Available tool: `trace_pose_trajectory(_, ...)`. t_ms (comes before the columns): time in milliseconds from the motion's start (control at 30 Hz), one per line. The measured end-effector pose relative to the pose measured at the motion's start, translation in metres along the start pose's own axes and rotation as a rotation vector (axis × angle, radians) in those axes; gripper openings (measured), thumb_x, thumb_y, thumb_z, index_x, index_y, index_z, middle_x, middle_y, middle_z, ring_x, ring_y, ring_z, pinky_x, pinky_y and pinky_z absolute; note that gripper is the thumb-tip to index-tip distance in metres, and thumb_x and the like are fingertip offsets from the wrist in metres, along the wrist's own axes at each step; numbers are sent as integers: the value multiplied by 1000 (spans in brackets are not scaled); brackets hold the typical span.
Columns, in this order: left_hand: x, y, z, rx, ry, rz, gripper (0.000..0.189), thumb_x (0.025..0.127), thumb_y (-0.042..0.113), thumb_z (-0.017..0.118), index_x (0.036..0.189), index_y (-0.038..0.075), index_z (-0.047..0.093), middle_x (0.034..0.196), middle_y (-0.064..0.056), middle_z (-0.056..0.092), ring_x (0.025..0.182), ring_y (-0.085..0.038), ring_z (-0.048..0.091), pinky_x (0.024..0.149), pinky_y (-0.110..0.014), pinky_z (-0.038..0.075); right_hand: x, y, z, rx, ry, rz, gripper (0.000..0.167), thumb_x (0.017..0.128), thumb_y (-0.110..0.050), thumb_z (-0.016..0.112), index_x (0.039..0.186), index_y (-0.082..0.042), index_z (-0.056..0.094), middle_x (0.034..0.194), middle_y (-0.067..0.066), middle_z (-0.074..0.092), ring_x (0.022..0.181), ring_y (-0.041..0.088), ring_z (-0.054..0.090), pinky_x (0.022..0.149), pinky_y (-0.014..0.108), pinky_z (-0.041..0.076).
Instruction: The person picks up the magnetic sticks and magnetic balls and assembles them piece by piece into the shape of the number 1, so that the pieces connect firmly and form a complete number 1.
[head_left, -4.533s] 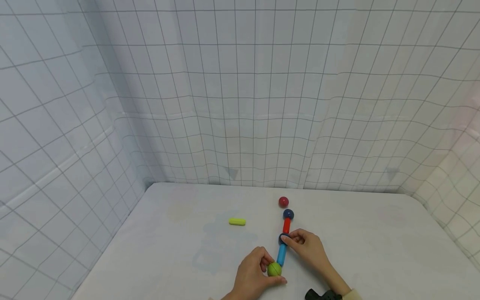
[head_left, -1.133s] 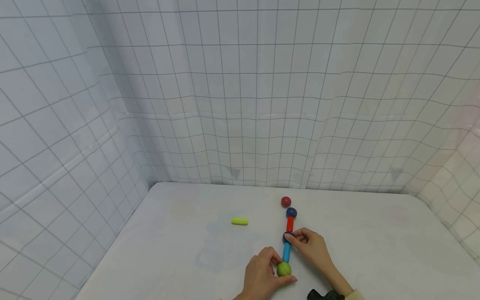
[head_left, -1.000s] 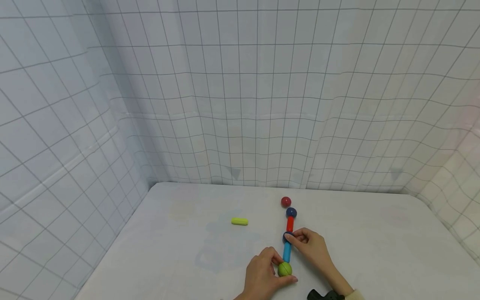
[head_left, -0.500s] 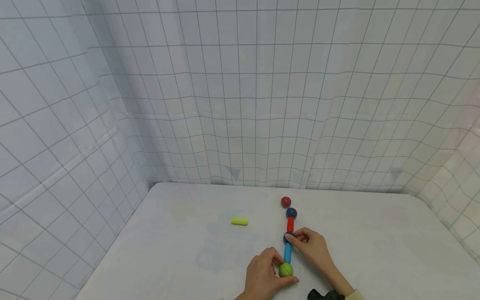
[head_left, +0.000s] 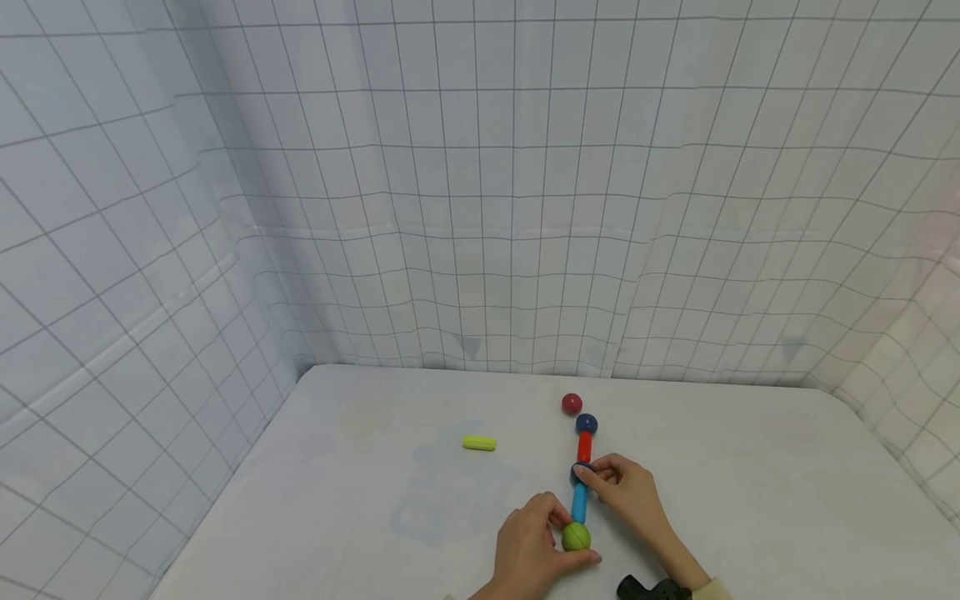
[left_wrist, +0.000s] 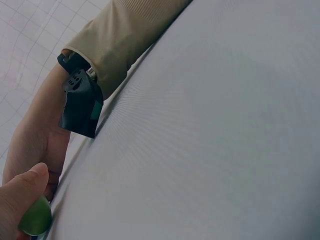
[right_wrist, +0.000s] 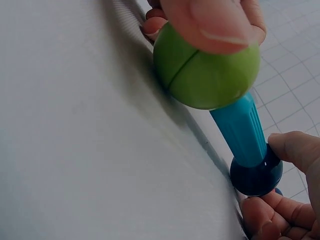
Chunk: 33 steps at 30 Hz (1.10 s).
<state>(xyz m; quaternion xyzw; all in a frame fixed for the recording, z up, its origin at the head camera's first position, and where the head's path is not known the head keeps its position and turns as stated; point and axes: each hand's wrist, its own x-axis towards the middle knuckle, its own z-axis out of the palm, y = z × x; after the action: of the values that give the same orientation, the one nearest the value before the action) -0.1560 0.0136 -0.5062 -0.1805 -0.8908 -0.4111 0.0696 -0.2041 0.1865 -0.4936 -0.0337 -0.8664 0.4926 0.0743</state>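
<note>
My left hand (head_left: 528, 546) pinches a green ball (head_left: 576, 537) between thumb and fingers. The ball touches the near end of a light-blue ribbed rod (right_wrist: 241, 131). At that rod's other end is a dark blue ball (right_wrist: 256, 175), pinched by my right hand (head_left: 632, 496). Beyond it, a red rod (head_left: 584, 447) runs on to a second dark blue ball (head_left: 587, 423), all in one nearly straight row. In the left wrist view, my left thumb covers part of the green ball (left_wrist: 36, 217).
A loose red ball (head_left: 572, 404) lies just past the far end of the row. To the left is a yellow-green rod (head_left: 479, 442). The white table (head_left: 360, 483) is bordered by gridded white curtains (head_left: 480, 208). Black wrist gear (head_left: 652, 588) sits on my right wrist.
Since the oldest frame, the green ball has moved right and come into line with the light-blue rod. Over the last second, the row and both hands have shifted slightly right.
</note>
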Motion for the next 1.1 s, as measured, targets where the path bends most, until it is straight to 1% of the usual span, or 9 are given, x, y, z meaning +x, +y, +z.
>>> trace_pose_trajectory(267, 3, 2, 2, -7, -9, -3, 45, 64, 55, 81, 85, 27, 53, 77, 21, 47, 57, 5, 39, 56, -17, 32, 1, 0, -2, 25, 4, 13, 26, 80, -26, 77, 85, -3, 67, 64, 0, 58, 54, 13, 54, 48, 21, 40)
trace_pose_trajectory(533, 2, 0, 3, -6, -3, 9, 44, 65, 56, 80, 88, 28, 56, 79, 20, 48, 59, 6, 40, 57, -17, 32, 2, 2, -2, 20, 9, 17, 28, 81, -28, 76, 87, -2, 67, 65, -1, 58, 54, 13, 54, 48, 22, 40)
trace_pose_trajectory(700, 2, 1, 0, -14, -9, 16, 44, 65, 55, 80, 91, 27, 58, 79, 21, 49, 59, 6, 41, 57, -17, 34, 3, 4, -1, 10, 11, 1, 29, 81, -28, 76, 88, -2, 67, 64, -1, 58, 53, 13, 54, 48, 22, 40)
trace_pose_trajectory(933, 2, 1, -2, -44, -31, 4, 45, 66, 56, 79, 93, 26, 59, 80, 20, 50, 60, 5, 42, 56, -18, 35, 3, 5, 0, -3, 18, -4, 28, 81, -28, 76, 87, -2, 67, 64, -2, 59, 53, 12, 55, 49, 22, 40)
trace_pose_trajectory(1033, 2, 0, -3, -70, -33, -10, 45, 67, 56, 78, 94, 26, 60, 81, 20, 51, 60, 4, 43, 54, -18, 36, 3, 4, 0, -1, 14, 8, 28, 81, -29, 76, 87, -2, 67, 65, -1, 59, 54, 12, 55, 49, 22, 40)
trace_pose_trajectory(1100, 3, -1, -4, -87, -31, -30, 44, 68, 56, 77, 94, 26, 60, 81, 20, 52, 60, 3, 43, 53, -19, 37, 2, 4, 0, 1, 9, 16, 29, 81, -29, 76, 88, -2, 67, 65, -1, 58, 54, 13, 55, 49, 22, 41)
